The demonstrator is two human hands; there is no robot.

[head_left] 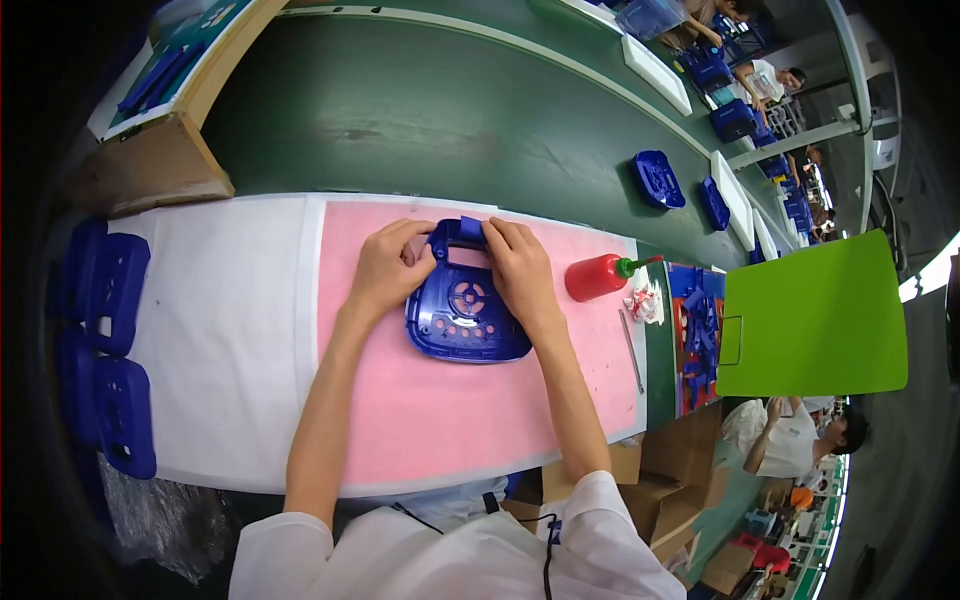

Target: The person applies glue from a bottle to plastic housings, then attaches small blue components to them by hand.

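Observation:
A blue plastic housing [468, 322] with round holes and a handle opening lies on the pink mat, handle end away from me. My left hand [393, 262] is closed at its upper left corner, thumb and fingers bent against the handle frame. Over the upper right corner, my right hand [522, 268] grips the frame and covers its right edge. A small, brighter blue plastic strip [471, 229] sits at the handle bar, beside my right fingertips. Whether those fingers also pinch the strip is hidden.
Right of the housing stand a red bottle [595, 277] with a green nozzle, a crumpled wipe [648, 303] and a thin metal rod [632, 350]. Beyond lies a tray of blue strips [702, 335] beside a green board [815, 315]. More blue housings [118, 290] line the left edge.

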